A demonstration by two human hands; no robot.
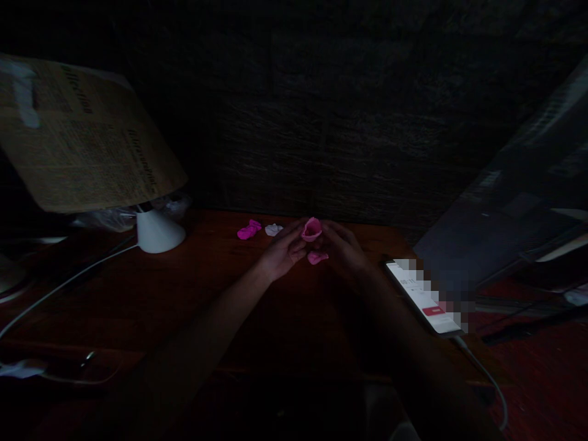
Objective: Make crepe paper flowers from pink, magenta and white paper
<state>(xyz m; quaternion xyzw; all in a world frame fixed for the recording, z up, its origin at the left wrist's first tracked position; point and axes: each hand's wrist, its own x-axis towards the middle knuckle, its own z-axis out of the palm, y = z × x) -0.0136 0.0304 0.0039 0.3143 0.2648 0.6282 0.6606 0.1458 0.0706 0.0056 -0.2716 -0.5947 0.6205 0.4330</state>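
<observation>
Wall [294, 141], dark, block-patterned, standing directly behind the far edge of the bench [206, 288]. Bench: brown wood, dimly lit; right edge slants toward the viewer, with red floor [537, 361] beyond it.

Pink piece [312, 229]: one, soft-looking, hollow at the top, raised above the bench near the far edge, between both hands. Left hand [285, 250]: fingers curled, gripping the piece from its left and below. Right hand [343, 245]: fingers bent at the piece's right side; too dim to tell whether they pinch it or only touch.

Second pink piece [317, 257]: one, crumpled, seen just below the held one, between the wrists. Magenta piece [249, 229] and white piece [274, 229]: one each, near the far edge, left of the left hand, the white just beside the fingers.

Lamp [160, 231]: white base, printed paper shade, well left of the hands; brown bench top runs between base and left forearm. Phone [420, 294]: lit, lying along the right edge, cable attached; a strip of bench separates it from the right forearm.
</observation>
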